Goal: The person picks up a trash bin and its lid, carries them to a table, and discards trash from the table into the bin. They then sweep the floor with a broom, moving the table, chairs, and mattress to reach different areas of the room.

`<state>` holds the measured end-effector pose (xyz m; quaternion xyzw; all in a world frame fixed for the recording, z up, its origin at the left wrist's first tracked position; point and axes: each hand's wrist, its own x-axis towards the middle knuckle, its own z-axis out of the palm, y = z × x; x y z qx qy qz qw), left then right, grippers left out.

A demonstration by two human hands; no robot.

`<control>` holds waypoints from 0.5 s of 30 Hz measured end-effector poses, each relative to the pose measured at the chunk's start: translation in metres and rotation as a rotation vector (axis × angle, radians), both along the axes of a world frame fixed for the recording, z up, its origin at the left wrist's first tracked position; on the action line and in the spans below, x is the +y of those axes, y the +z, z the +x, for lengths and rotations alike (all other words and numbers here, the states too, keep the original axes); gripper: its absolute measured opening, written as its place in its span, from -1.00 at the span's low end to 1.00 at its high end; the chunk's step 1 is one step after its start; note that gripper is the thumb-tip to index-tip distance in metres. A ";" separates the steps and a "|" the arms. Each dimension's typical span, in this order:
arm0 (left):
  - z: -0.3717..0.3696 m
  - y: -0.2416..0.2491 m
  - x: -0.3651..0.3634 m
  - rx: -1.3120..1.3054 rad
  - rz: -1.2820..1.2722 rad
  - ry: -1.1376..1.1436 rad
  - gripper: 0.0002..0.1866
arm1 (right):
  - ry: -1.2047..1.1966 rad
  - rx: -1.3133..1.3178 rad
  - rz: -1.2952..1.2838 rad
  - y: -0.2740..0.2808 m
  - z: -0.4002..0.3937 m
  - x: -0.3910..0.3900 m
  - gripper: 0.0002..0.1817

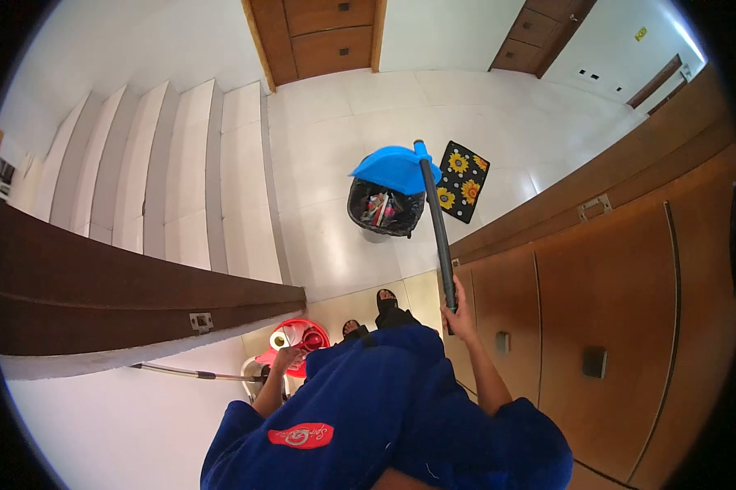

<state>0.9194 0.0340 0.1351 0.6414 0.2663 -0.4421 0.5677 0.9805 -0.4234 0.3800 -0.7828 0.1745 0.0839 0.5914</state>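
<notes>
My right hand (459, 313) is wrapped round the lower end of a dark handle that belongs to a blue dustpan (391, 169). The dustpan is over the back rim of a bin lined with a black bag (411, 222), with crumpled litter showing inside. At the lower left, my left hand (285, 359) is beside a red basin (321, 331) that holds a paper roll (279, 339) and red items. The fingers of this hand are too small to make out, and so is anything in them.
White steps (190, 180) rise on the left. A black mat with sunflowers (463, 181) lies right of the bin. A wooden door (597, 327) stands close on my right, and a dark door frame (139, 282) on my left. A pole (196, 374) leans near the basin.
</notes>
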 end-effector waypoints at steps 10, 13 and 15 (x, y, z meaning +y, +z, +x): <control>0.059 -0.001 -0.033 -0.043 -0.247 0.104 -0.77 | -0.065 -0.004 0.010 0.015 0.020 -0.012 -0.18; 0.093 -0.001 -0.059 -0.043 -0.106 0.071 -0.80 | -0.270 -0.060 0.421 0.034 0.050 -0.021 -0.25; 0.129 -0.003 -0.072 -0.016 -0.183 0.009 -0.81 | -0.337 -0.158 0.607 0.041 0.075 -0.030 -0.35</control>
